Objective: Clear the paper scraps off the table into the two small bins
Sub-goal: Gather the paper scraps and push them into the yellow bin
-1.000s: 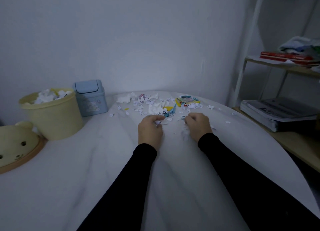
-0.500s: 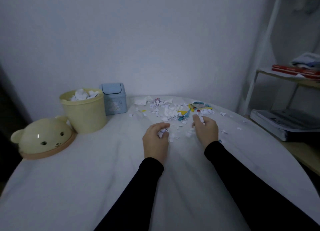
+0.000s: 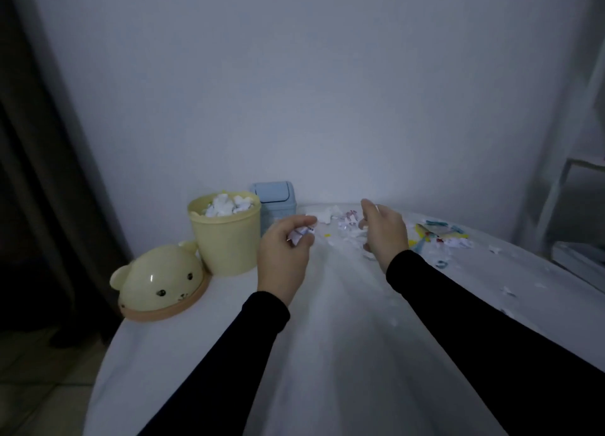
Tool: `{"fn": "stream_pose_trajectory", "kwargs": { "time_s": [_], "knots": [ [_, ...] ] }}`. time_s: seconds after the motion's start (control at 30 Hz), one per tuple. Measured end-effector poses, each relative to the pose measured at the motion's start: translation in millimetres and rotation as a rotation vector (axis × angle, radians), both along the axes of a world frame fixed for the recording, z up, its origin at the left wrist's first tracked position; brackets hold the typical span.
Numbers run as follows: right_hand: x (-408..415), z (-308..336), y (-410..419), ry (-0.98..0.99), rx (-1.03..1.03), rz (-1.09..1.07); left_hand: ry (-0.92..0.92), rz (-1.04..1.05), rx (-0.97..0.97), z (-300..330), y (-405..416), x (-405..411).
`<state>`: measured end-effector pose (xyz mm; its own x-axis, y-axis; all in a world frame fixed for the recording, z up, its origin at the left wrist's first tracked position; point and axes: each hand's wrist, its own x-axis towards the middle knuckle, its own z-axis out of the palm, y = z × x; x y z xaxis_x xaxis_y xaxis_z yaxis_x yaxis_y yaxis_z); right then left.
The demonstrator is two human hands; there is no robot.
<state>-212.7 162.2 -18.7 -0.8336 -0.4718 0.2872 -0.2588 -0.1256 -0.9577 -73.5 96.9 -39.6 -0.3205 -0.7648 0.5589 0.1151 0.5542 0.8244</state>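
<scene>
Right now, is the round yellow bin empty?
No, the round yellow bin is heaped to its rim with crumpled white paper scraps.

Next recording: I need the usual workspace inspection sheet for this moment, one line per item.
Surface: white table, mostly bare near the person, littered at the far side.
Job's things: yellow bin open, heaped with white scraps; blue bin behind it, flap lid shut; loose paper scraps white and coloured, at far right.
Clutter: bear-shaped lid lying beside the yellow bin.
Grippers: left hand closed on a scrap bundle, raised near the bins; right hand curled, contents unclear.
Cables: nothing seen.
Surroundings: plain wall; shelf frame at right, blurred.
</scene>
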Motion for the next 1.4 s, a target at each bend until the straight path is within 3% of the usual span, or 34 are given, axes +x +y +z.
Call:
{"fn": "stream_pose_trajectory", "kwargs": {
  "time_s": [0.17,0.43,0.63,0.8,0.97,1.2,1.4],
  "knots": [
    [19.3,29.6,-61.0,0.166,0.008,0.095,0.052,0.075,-0.077,38.8,-54.9,24.6],
    [65.6,58.9,-163.3,0.414,-0.015,0.238,0.029,0.222,-0.052,46.7,-131.5,48.8],
    [76.5,43.6,-202.5,0.525,0.136,0.376,-0.201,0.281,-0.149,51.5,-167.9,55.5],
    [68.4,28.3,-208.0,0.658,0.313,0.463,-0.438,0.252,-0.169,44.4,-180.5,60.4],
    [66.9,35.3,-200.0,0.800,0.431,0.469,-0.533,0.235,-0.174,44.3,-186.0,66.8],
    [70.4,47.0,-178.0,0.931,0.457,0.419,-0.500,0.259,-0.195,49.7,-185.3,69.2],
    [65.4,46.8,-168.2,0.913,0.503,0.325,-0.529,0.274,-0.200,48.8,-177.7,65.7]
  ]
}}
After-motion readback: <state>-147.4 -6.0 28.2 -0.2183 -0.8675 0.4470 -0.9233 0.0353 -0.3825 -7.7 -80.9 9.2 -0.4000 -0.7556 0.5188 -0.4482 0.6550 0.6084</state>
